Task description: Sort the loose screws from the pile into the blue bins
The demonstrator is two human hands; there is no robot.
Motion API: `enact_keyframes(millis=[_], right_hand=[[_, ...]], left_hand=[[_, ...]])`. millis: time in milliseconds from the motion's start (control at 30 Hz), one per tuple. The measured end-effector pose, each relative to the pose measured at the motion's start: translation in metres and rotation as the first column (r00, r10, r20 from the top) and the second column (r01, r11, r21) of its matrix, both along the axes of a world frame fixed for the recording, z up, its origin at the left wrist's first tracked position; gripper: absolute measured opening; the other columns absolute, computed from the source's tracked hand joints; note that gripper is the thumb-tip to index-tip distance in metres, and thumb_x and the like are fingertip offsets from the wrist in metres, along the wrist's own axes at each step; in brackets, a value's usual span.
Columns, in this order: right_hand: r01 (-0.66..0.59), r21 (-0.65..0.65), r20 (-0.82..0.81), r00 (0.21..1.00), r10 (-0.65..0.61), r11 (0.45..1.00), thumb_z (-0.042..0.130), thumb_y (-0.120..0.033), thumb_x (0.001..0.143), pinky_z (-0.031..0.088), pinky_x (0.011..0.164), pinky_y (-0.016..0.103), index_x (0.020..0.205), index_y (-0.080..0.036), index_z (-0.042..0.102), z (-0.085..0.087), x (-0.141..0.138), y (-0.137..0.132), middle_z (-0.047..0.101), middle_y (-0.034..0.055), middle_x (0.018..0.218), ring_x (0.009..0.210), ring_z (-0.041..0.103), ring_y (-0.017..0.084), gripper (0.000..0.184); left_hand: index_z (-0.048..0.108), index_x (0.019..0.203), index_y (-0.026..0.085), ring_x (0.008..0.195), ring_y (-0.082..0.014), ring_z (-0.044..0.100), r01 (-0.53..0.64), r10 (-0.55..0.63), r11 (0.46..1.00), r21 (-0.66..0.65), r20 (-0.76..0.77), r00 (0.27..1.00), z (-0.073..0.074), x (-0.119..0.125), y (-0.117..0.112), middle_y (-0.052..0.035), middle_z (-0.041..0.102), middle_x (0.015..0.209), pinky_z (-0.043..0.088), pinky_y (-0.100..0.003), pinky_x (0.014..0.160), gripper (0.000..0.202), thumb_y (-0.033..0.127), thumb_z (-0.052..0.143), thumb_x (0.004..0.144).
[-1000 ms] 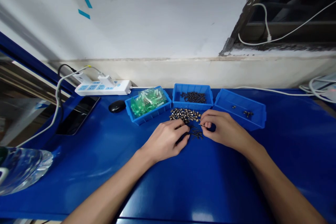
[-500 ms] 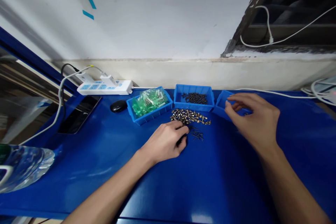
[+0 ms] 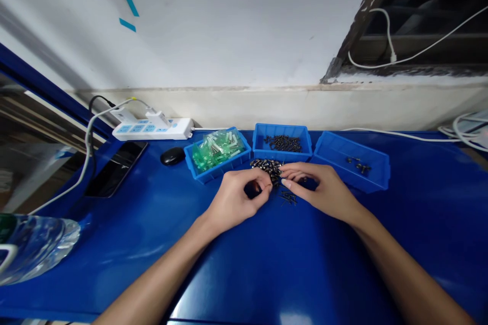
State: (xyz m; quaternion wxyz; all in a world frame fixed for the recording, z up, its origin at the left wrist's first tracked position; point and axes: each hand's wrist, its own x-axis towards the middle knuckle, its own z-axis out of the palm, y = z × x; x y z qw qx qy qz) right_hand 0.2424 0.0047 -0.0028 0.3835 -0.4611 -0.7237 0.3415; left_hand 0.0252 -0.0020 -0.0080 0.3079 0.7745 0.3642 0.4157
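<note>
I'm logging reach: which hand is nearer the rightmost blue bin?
Right. The right hand is by the left end of that bin; the left hand is farther left, beside metal fasteners.

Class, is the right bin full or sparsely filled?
Sparsely filled: the right bin holds only a few metal pieces, with much of its floor showing.

No words, brands or numbers can be read at the blue surface (image 3: 236,274). Blue panels mark the white power strip (image 3: 154,135), but any print there is too small to make out.
</note>
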Motion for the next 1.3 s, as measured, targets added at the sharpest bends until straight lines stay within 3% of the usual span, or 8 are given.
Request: enact_keyframes(millis=[100, 200, 500, 700, 800, 900, 1033, 1300], right_hand=[[-0.088, -0.197, -0.141, 0.988, 0.061, 0.976, 0.076, -0.037, 0.083, 0.064, 0.085, 0.038, 0.107, -0.020, 0.079, 0.002, 0.000, 0.000, 0.083, 0.0077, 0.099, 0.091, 0.079, 0.025, 0.030], [-0.144, -0.321, -0.230, 0.971, 0.071, 0.936, 0.081, -0.042, 0.079, 0.064, 0.074, 0.035, 0.096, -0.018, 0.081, 0.004, 0.000, 0.000, 0.082, 0.0091, 0.089, 0.084, 0.080, 0.026, 0.030], [-0.228, -0.404, -0.418, 0.908, 0.043, 0.886, 0.089, -0.042, 0.072, 0.057, 0.057, 0.028, 0.086, -0.018, 0.082, 0.004, -0.002, 0.001, 0.078, 0.0061, 0.070, 0.061, 0.073, 0.018, 0.029], [-0.143, -0.362, -0.404, 0.915, -0.017, 0.921, 0.087, -0.047, 0.074, 0.058, 0.058, 0.029, 0.079, -0.018, 0.080, 0.004, 0.000, 0.002, 0.076, 0.0056, 0.066, 0.057, 0.070, 0.017, 0.030], [-0.035, -0.307, -0.479, 0.869, -0.123, 0.951, 0.085, -0.042, 0.078, 0.062, 0.082, 0.037, 0.102, -0.025, 0.081, 0.000, -0.001, 0.004, 0.082, 0.0083, 0.103, 0.090, 0.078, 0.023, 0.030], [-0.009, -0.265, -0.538, 0.831, -0.140, 0.964, 0.081, -0.035, 0.082, 0.056, 0.104, 0.043, 0.125, -0.033, 0.073, -0.006, -0.002, 0.005, 0.070, 0.0065, 0.137, 0.119, 0.071, 0.025, 0.044], [-0.026, -0.281, -0.534, 0.835, -0.134, 0.959, 0.080, -0.034, 0.082, 0.059, 0.096, 0.041, 0.121, -0.031, 0.075, -0.009, -0.003, 0.004, 0.071, 0.0075, 0.136, 0.110, 0.074, 0.026, 0.039], [-0.038, -0.314, -0.550, 0.822, -0.149, 0.949, 0.084, -0.039, 0.077, 0.058, 0.077, 0.035, 0.100, -0.028, 0.081, -0.003, -0.003, 0.005, 0.080, 0.0058, 0.113, 0.087, 0.075, 0.021, 0.025]], left_hand=[[0.071, 0.084, 0.015, 0.066, -0.0113, 0.064, -0.031, 0.040, 0.997, -0.074, 0.124, 0.992, 0.003, 0.001, 0.000, -0.0016, 0.072, 0.076, 0.054, -0.022, 0.064, 0.007, 0.018, 0.068, 0.089], [0.072, 0.084, 0.015, 0.069, -0.0127, 0.067, -0.035, 0.056, 0.992, -0.123, 0.174, 0.983, 0.005, 0.000, 0.000, -0.0030, 0.074, 0.077, 0.056, -0.023, 0.067, 0.007, 0.020, 0.072, 0.088], [0.071, 0.088, 0.015, 0.070, -0.0107, 0.066, 0.029, -0.020, 0.997, -0.065, 0.140, 0.990, 0.001, 0.000, 0.000, -0.0014, 0.074, 0.081, 0.055, -0.021, 0.068, 0.002, 0.015, 0.070, 0.090], [0.065, 0.091, 0.015, 0.069, -0.0140, 0.063, 0.103, -0.082, 0.990, 0.099, -0.203, 0.976, 0.005, -0.006, -0.001, -0.0017, 0.067, 0.080, 0.051, -0.025, 0.064, 0.006, 0.021, 0.068, 0.091], [0.068, 0.103, 0.014, 0.080, -0.0203, 0.066, 0.191, -0.096, 0.965, 0.181, -0.434, 0.896, 0.002, -0.009, -0.001, -0.0068, 0.069, 0.091, 0.052, -0.030, 0.069, 0.014, 0.024, 0.066, 0.093], [0.069, 0.105, 0.014, 0.084, -0.0223, 0.066, 0.253, -0.108, 0.949, 0.188, -0.561, 0.821, -0.003, -0.007, 0.000, -0.0082, 0.069, 0.094, 0.052, -0.032, 0.072, 0.014, 0.020, 0.060, 0.097], [0.070, 0.098, 0.015, 0.083, -0.0210, 0.064, 0.262, -0.091, 0.947, 0.185, -0.628, 0.773, -0.008, -0.004, 0.001, -0.0075, 0.068, 0.091, 0.051, -0.031, 0.072, 0.017, 0.013, 0.053, 0.099], [0.070, 0.095, 0.015, 0.078, -0.0202, 0.062, 0.239, -0.047, 0.942, 0.235, -0.614, 0.788, -0.007, -0.005, 0.002, -0.0059, 0.067, 0.087, 0.050, -0.031, 0.071, 0.017, 0.012, 0.053, 0.098]])
